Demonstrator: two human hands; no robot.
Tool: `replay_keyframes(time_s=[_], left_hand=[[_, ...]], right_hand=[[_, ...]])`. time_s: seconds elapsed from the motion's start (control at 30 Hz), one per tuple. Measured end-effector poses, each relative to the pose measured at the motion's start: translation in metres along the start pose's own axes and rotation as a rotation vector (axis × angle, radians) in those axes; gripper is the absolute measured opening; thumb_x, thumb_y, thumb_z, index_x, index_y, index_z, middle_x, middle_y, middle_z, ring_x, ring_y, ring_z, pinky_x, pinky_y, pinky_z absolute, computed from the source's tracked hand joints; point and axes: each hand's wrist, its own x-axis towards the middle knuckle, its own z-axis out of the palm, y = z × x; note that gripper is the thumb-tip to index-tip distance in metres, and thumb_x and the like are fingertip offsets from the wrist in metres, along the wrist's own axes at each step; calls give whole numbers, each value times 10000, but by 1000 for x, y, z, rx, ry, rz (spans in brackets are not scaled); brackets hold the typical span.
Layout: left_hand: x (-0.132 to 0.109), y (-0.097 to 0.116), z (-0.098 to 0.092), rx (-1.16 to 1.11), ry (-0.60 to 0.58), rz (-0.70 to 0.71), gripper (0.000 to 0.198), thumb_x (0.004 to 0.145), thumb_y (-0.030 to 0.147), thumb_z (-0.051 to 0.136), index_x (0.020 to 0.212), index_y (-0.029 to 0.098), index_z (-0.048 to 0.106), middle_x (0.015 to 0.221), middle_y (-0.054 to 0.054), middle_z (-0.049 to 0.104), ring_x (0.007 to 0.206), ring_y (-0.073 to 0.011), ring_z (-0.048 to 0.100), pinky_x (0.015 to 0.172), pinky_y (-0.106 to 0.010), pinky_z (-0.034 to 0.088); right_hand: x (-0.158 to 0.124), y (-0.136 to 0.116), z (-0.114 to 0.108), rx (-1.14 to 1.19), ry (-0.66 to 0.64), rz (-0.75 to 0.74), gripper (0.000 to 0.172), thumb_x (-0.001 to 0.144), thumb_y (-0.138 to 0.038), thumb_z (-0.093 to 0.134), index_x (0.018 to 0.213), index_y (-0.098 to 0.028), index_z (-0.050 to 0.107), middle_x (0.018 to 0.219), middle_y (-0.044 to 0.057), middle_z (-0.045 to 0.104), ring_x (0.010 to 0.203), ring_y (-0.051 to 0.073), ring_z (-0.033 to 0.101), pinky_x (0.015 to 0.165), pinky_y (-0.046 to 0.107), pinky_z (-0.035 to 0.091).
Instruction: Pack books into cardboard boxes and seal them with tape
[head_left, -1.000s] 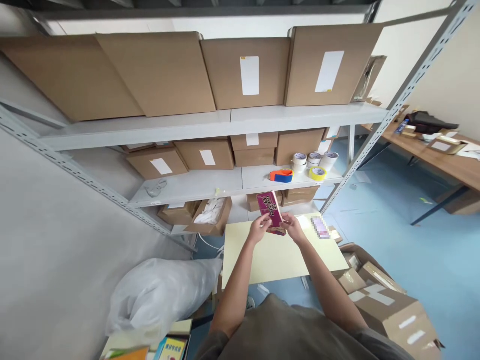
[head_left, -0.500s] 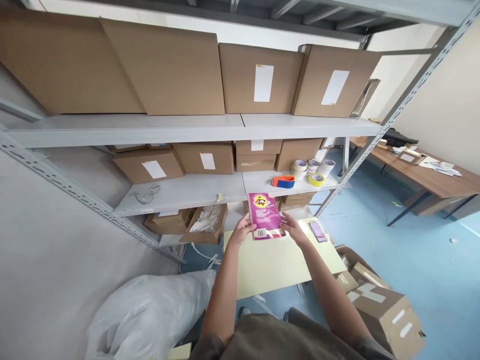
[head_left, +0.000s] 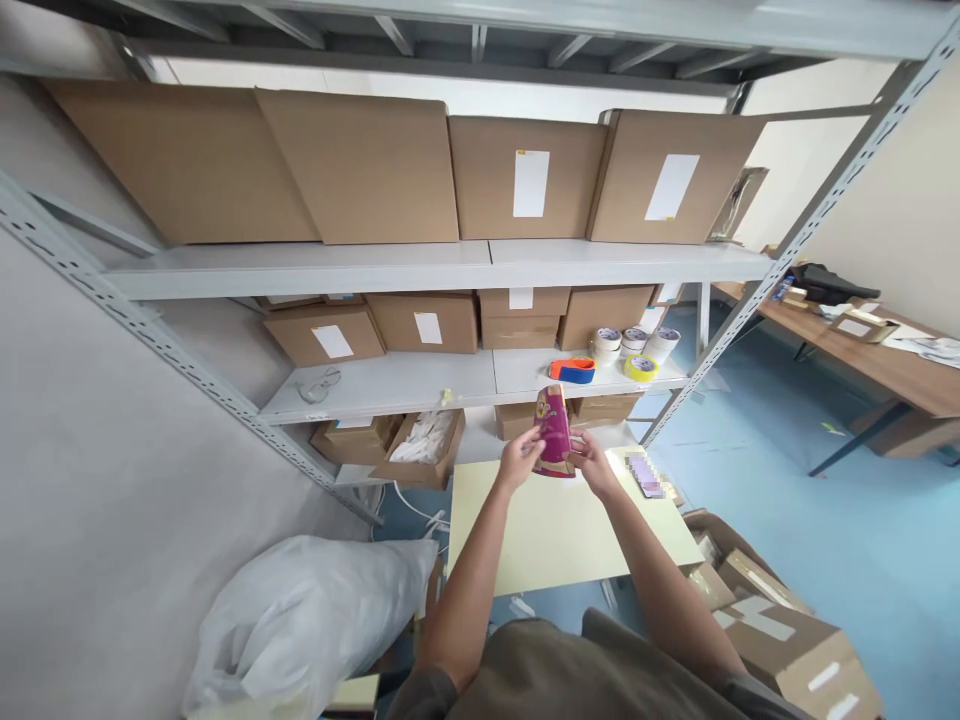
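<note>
A flat magenta printed packet [head_left: 553,430] with a yellow patch is held up over the pale yellow board [head_left: 517,545]. My left hand [head_left: 520,460] grips its left edge, fingers in front. At the lower right edge, my right hand [head_left: 591,464] is closed on the same packet. It looks narrow from here, turned or bent, and I cannot tell which. Whether it is a book or a pouch is not clear. A purple item [head_left: 646,477], partly pixelated, lies on the board to the right of my right hand.
Ahead, a grey shelf rack [head_left: 420,275] bears cardboard boxes [head_left: 525,180]. White tape rolls [head_left: 606,342], a yellow tape roll [head_left: 640,368] and an orange-blue strap [head_left: 572,370] sit on its middle shelf. A white sack [head_left: 315,620] stands lower left, cartons [head_left: 795,640] lower right.
The packet has gone from broad, with its barcode showing, to a narrow view. My left hand has moved right, closer to my right hand. The camera view has shifted slightly.
</note>
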Motion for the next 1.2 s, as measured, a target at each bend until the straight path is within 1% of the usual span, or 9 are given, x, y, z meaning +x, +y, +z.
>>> replay_keyframes(time_s=[0.1,0.2,0.33,0.4,0.5,0.67,0.8,0.97,1.2], left_hand=[[-3,8,32,-75,-37,53,769,795,310,898,1506,220,619,1332,-129,745,1206,-295,716,1069,-472,576],[1,13,34,-134,18,58,818,800,336,891,1544,220,570,1341,-131,744,1191,-297,720,1044,-460,589],[7,15,7,-261,20,-19,965,755,368,908,1608,210,485,1379,-152,724,1203,-325,715,1006,-447,604],[8,15,-2,-299,-23,-43,1021,723,378,927,1620,209,469,1405,-157,708,1225,-339,705,1008,-442,602],[8,15,-4,-301,-54,-60,1061,700,395,945,1628,220,461,1421,-153,698,1234,-345,700,1006,-439,603],[5,-2,-8,-218,-55,-164,1018,769,418,905,1653,273,421,1426,-136,691,1205,-310,709,958,-408,613],[-7,-41,-19,-177,-32,-301,1059,707,324,909,1649,285,427,1337,-133,730,1103,-275,740,881,-362,611],[-27,-117,-25,-183,65,-422,1001,643,264,881,1578,237,525,1267,-135,758,1058,-271,746,858,-354,600],[-50,-222,-43,53,382,-762,1065,559,238,949,1538,173,536,1538,-255,577,1382,-362,607,988,-397,557]], right_hand=[[1,0,9,-109,-93,-103,499,763,-328,787,1252,-312,689,1140,63,797,1086,316,736,850,459,602],[3,-2,1,-198,-153,-169,540,770,-320,777,1306,-332,713,1358,67,731,1305,339,639,962,469,580],[16,-8,-34,-277,201,-143,637,760,-386,813,1379,-319,680,1476,78,666,1368,362,579,1082,528,518],[24,-11,-50,-217,224,-57,656,722,-409,844,1349,-287,695,1387,96,717,1296,367,628,1036,520,543],[33,-13,-61,-49,56,54,536,684,-390,864,1191,-256,755,1138,85,799,1036,319,735,885,449,588],[34,0,-65,89,33,102,455,655,-370,892,1076,-262,757,984,41,807,820,242,731,689,348,553],[29,39,-68,132,40,233,465,627,-392,907,1044,-261,749,923,40,808,833,265,736,676,359,546],[19,122,-69,174,97,443,522,532,-393,946,985,-257,724,798,17,779,808,275,743,708,391,552],[10,229,-88,-60,178,620,549,553,-476,911,1039,-284,740,1010,109,813,1012,331,745,887,520,549]])
